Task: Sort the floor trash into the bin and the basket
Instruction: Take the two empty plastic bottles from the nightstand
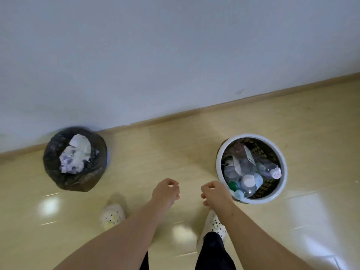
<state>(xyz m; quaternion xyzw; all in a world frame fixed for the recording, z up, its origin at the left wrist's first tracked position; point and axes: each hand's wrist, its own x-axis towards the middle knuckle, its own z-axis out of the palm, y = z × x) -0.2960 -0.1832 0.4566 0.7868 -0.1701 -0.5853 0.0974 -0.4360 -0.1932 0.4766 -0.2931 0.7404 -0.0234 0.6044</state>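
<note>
View from the head, looking down. The left hand (165, 191) and right hand (214, 193) hang side by side above the floor (175, 149), fingers loosely curled, neither holding anything. The right hand is just beside the near rim of the basket (284, 168). All the trash that shows lies inside the two containers. Crumpled paper (76, 156) sits in the black-bagged bin (58, 172) at the left, by the wall (175, 55), and clear plastic bottles (249, 182) fill the white-rimmed basket at the right. The two containers stand well apart.

Handling, as judged from appearance: the paper is probably very light and soft, and would compress under any grasp, so a loose pinch anywhere should serve. The bottles look empty — light, smooth and thin-walled, likely to dent or slip if squeezed at mid-body. The capped neck, or a full wrap around the body, would give the surer hold. The sorting appears to be at or near its end.
</note>
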